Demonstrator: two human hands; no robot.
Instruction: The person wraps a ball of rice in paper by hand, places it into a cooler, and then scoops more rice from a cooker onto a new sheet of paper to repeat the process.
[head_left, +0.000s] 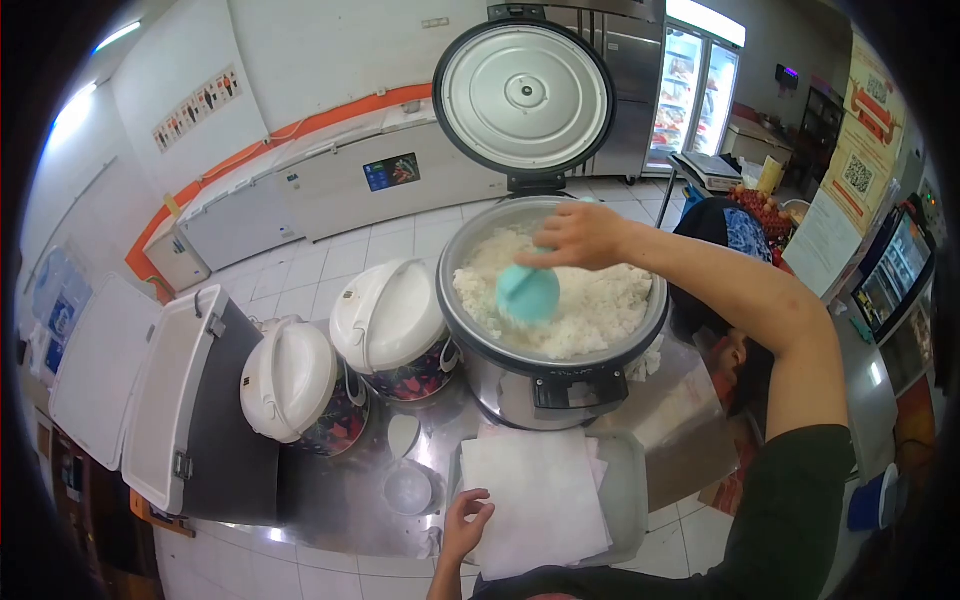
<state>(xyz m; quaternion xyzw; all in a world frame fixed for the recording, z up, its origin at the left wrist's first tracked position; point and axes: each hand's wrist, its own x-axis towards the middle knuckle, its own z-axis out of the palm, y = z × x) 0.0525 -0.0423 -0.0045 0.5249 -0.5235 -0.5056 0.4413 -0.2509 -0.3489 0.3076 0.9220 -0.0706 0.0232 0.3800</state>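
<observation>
My right hand (578,236) is closed around a turquoise rice paddle (530,296). Its rounded blade rests against the cooked white rice (600,310) inside a large rice cooker (490,385), whose round lid (524,95) stands raised behind. Lower down, my left hand (468,522) is at the left edge of a stack of white paper sheets (535,490), fingers a little bent and apart, holding nothing. Whether its fingertips touch the paper is hard to tell. The sheets lie over a pale tray (628,500).
Two white-lidded flowered rice warmers (388,315) stand left of the cooker, beside an open cooler box (150,405). On the metal table (345,510) are a small clear cup (408,490) and a pale flat oval item (403,436). A person (715,240) is partly visible behind my right arm.
</observation>
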